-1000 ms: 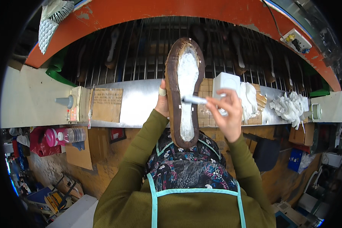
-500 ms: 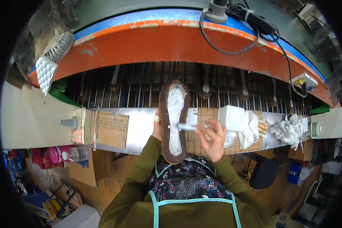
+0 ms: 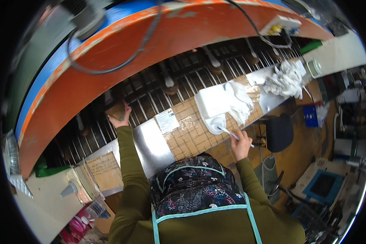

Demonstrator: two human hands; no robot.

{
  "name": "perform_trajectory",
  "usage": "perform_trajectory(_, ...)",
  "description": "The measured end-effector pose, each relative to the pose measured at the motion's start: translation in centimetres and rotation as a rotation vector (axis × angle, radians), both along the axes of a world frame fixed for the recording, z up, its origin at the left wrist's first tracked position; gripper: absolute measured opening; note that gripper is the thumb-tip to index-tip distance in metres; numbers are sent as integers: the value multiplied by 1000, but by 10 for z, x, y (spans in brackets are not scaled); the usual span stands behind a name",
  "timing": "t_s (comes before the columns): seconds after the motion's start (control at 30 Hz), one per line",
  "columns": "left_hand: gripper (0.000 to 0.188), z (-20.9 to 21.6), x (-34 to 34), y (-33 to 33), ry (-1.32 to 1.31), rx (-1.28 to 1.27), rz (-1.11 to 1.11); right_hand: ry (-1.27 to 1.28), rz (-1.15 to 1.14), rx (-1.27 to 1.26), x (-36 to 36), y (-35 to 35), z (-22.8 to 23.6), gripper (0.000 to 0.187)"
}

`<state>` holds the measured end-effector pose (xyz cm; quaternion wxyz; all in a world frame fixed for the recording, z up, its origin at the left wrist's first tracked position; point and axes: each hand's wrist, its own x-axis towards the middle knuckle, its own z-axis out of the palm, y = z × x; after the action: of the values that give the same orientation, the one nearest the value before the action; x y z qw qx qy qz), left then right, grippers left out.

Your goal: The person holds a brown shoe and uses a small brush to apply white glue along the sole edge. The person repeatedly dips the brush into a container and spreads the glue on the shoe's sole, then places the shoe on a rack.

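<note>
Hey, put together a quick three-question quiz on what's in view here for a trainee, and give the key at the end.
1. What does the right hand hold, and where is its tip?
2. True or false: the left hand has hold of a brown shoe at the barred rack.
3. Which of these sits farthest to the right in the picture?
A) the white box
B) the crumpled white heap
C) the grey cone

Key:
1. A slim white brush, its tip at the small white tub.
2. True.
3. B.
</note>
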<state>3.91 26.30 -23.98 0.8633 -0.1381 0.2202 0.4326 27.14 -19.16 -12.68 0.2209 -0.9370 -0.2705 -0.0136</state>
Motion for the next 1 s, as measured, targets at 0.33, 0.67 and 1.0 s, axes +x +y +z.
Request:
perform_trajectory(0.33, 30, -44, -15, 48, 448, -25, 50, -154, 169, -17, 8, 24, -18, 13)
perform_trajectory(0.67, 52, 15, -32, -64, 509, -126, -94, -146, -65, 152, 129, 11, -19, 15)
perform_trajectory(1.0, 51, 164, 35, -201, 1072, 811, -357, 190, 36, -37, 211, 36, -45, 43)
